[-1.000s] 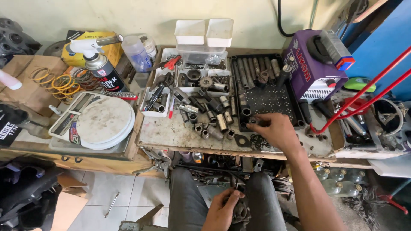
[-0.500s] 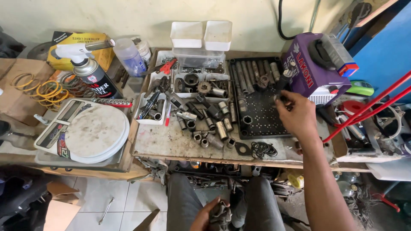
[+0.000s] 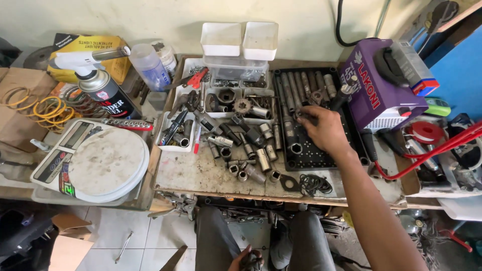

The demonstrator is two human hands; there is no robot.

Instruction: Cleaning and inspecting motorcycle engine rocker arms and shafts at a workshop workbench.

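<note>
My right hand (image 3: 326, 131) reaches over a black socket tray (image 3: 314, 159) on the workbench, fingers pinched on a small dark metal part (image 3: 303, 115) near the tray's upper middle. Long sockets and extension bars (image 3: 296, 88) lie in the tray's top row. My left hand (image 3: 247, 261) is low between my knees, closed around a dark metal piece that is mostly hidden. Loose sockets (image 3: 246, 150) are scattered on the bench left of the tray.
A purple box-shaped machine (image 3: 381, 93) stands right of the tray, with red cables (image 3: 452, 140) beyond it. White bins (image 3: 241, 39) sit at the back. A round-plate scale (image 3: 105, 160), a torch on a gas can (image 3: 108, 93) and black rubber rings (image 3: 315, 183) are also there.
My right hand moved from the bench's front edge up onto the black tray, now pinching a small part. The left hand stayed low between my knees. The view has shifted closer.
</note>
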